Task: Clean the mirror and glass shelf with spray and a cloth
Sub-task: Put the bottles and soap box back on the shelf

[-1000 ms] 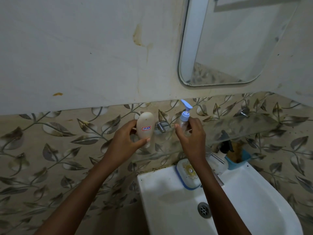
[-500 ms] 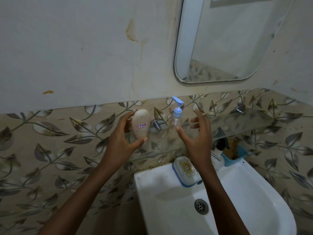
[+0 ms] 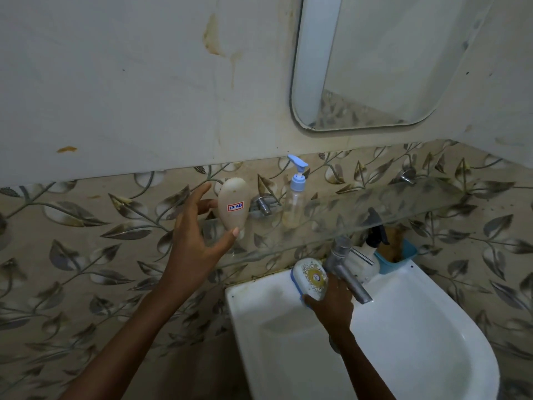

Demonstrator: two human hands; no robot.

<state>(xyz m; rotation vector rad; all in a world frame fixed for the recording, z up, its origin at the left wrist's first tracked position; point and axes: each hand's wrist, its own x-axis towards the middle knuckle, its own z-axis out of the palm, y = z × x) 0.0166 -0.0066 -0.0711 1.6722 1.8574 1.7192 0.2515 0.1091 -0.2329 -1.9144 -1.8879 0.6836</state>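
The mirror (image 3: 375,62) hangs on the wall at the upper right, above the glass shelf (image 3: 409,200). A cream bottle with a red-framed label (image 3: 232,207) stands cap-down on the shelf's left end. My left hand (image 3: 199,241) is spread around it, the thumb tip touching its cap and the other fingers apart from it. A clear pump bottle with a blue head (image 3: 294,202) stands alone on the shelf beside it. Below, my right hand (image 3: 331,306) grips a white and blue soap case (image 3: 310,277) on the sink rim. I see no cloth.
A white sink (image 3: 418,350) sits at the lower right with a metal tap (image 3: 344,269) over it. Behind the tap stand a spray bottle with a black trigger (image 3: 372,252) and a blue container (image 3: 403,256). Metal brackets (image 3: 261,204) hold the shelf.
My right hand let go of the pump bottle, dropped to the sink rim and took hold of the soap case. My left hand loosened its fingers around the cream bottle.
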